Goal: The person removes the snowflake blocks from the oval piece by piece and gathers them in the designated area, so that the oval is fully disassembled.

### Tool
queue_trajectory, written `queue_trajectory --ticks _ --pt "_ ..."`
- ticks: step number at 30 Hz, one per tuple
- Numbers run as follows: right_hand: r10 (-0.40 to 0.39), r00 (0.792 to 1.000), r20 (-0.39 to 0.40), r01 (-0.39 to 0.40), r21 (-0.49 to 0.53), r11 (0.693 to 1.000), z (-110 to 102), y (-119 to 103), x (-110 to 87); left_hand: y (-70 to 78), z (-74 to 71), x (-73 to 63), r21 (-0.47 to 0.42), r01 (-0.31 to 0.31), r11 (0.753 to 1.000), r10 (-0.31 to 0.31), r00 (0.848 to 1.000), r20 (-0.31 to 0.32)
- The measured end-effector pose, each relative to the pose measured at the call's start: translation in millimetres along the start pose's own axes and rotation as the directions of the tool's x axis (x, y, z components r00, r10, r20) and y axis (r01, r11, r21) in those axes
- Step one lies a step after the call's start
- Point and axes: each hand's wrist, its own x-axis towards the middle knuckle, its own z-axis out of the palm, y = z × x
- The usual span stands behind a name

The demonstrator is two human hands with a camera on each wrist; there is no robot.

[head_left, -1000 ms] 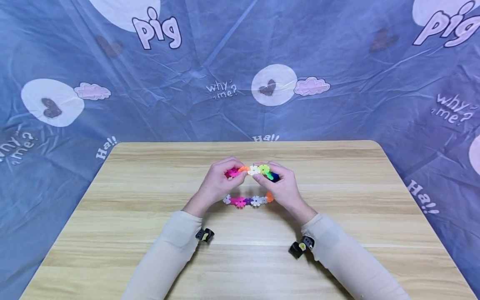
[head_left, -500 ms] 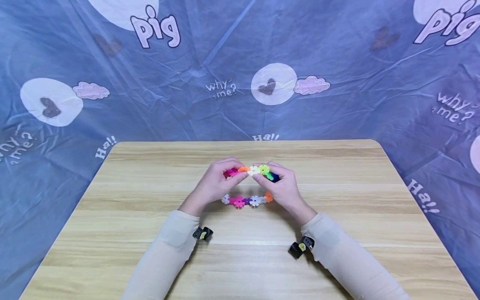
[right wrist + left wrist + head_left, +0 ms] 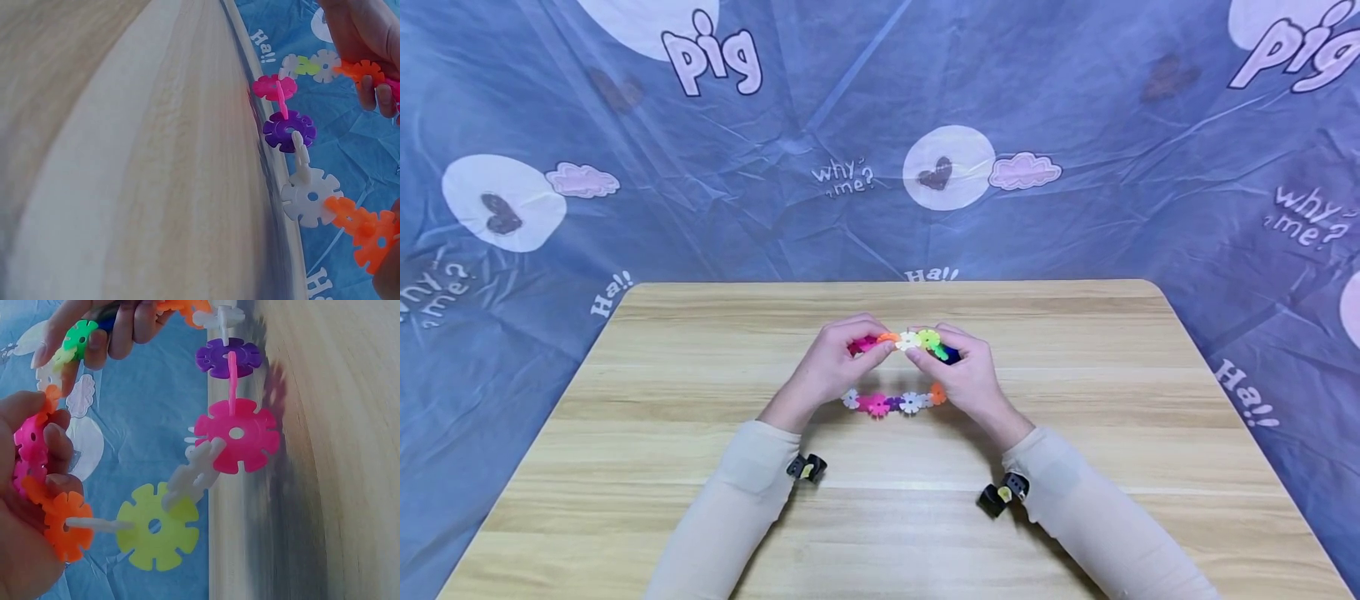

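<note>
Slotted plastic flower discs of several colours are linked into a ring-like chain [image 3: 878, 406]. At its far side, my left hand [image 3: 831, 364] pinches an orange disc [image 3: 887, 338] between thumb and fingers. Just right of it, my right hand [image 3: 964, 372] grips the stretch with a white disc [image 3: 907, 340] and a yellow-green disc [image 3: 928, 337]. Dark blue and green pieces sit partly hidden within the right hand. In the left wrist view, a pink disc [image 3: 253, 447] and a pale yellow disc [image 3: 140, 540] hang from the chain. A purple disc [image 3: 275, 130] shows in the right wrist view.
Both hands are above a light wood-grain table [image 3: 895, 533], toward its far half. A blue printed cloth [image 3: 790, 225] hangs behind the table. Black wrist cameras sit at each cuff, the left camera [image 3: 807, 468] and the right camera [image 3: 1000, 495].
My left forearm and the near part of the chain have shifted slightly to the left. Both hands keep their grip at the far side of the chain.
</note>
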Motion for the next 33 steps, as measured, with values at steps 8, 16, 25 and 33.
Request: queue_trajectory --ticks 8,16,25,33 --pt "0.014 1.000 -0.020 -0.013 0.023 1.000 3.6 -4.5 -0.2 -1.6 2.9 -1.9 0.005 -0.032 0.999 0.032 0.999 -0.041" --pt "0.017 1.000 -0.026 -0.016 0.020 1.000 2.7 -3.6 -0.1 -2.9 4.3 -2.2 0.029 -0.043 0.999 0.044 0.998 -0.044" --pt "0.050 0.999 -0.003 -0.050 0.003 0.999 3.4 -5.6 -0.4 -1.0 -0.5 -2.1 0.019 -0.014 1.000 0.014 1.000 0.019" --pt "0.081 0.997 0.010 -0.081 0.013 0.997 7.3 -28.7 -0.3 -0.5 -1.9 -1.1 -0.009 0.002 1.000 -0.002 1.000 0.020"
